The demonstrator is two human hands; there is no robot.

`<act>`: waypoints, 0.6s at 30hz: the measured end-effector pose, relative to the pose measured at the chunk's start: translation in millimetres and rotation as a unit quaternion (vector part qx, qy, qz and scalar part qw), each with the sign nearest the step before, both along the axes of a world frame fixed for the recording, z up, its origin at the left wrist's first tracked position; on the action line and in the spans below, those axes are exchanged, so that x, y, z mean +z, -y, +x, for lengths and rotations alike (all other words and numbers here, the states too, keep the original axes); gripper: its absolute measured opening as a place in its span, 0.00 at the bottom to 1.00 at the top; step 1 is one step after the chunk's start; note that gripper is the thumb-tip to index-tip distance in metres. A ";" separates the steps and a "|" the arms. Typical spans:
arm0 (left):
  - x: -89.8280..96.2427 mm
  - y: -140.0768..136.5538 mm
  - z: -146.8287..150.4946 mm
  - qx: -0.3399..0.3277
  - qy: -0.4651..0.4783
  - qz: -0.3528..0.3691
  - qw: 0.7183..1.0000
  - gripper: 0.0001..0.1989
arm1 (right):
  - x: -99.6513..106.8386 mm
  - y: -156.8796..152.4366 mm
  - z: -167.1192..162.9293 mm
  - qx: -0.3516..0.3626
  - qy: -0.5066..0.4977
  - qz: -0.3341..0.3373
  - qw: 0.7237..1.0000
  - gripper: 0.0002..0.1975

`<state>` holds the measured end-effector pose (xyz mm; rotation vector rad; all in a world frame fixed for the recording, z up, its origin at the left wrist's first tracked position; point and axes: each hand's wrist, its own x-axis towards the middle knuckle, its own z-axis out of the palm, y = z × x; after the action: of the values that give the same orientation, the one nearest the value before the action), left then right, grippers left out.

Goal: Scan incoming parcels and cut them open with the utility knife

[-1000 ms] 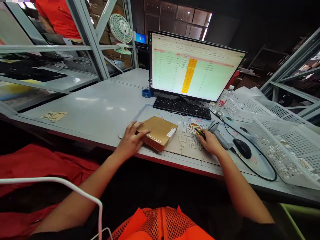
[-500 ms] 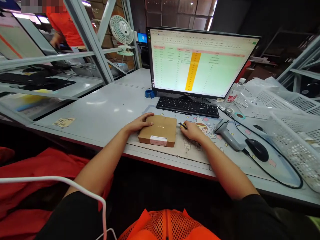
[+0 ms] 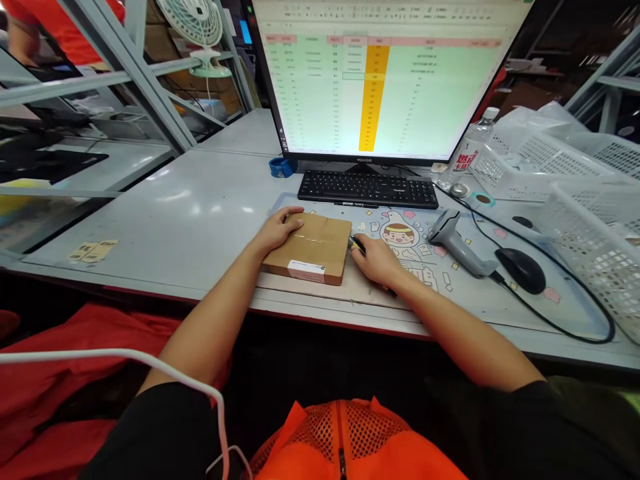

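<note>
I see a flat brown cardboard box lying on the desk, close to the front edge and a little left of the middle. It sits on the worn left part of a printed desk mat. The box's long axis runs roughly from the front edge toward the back, tilted slightly to the right, and its short front face, which carries a white label, points toward me. A strip of clear tape runs across the top.

My left hand rests on the box's far left corner, fingers curled loosely over the top edge, pressing down rather than clasping it. My right hand lies on the mat just beside the box's right side, closed around a small dark tool whose tip points at the box's right edge; I cannot tell whether the tip touches the cardboard.

Behind the box stand a black keyboard and a monitor showing a green spreadsheet. To the right on the mat lie a grey barcode scanner and a black mouse, well apart from the box. White plastic baskets fill the desk's right end.
</note>
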<state>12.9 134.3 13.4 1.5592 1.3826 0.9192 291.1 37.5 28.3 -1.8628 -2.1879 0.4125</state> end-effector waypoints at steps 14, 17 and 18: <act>3.2 -0.6 7.1 0.038 -0.003 0.000 0.999 0.27 | 1.5 74.1 -13.2 0.036 0.033 -0.019 0.999 0.24; 3.6 1.1 12.7 0.059 0.003 0.005 0.998 0.27 | -0.2 81.2 -8.6 0.026 0.029 -0.014 0.999 0.24; 3.5 2.7 14.4 0.074 0.006 0.012 0.997 0.28 | -0.7 80.8 -4.7 0.010 0.030 -0.011 0.999 0.24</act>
<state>27.3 131.6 16.9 1.4818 1.5004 1.0350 286.4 -43.3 27.7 -1.8901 -2.2507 0.3901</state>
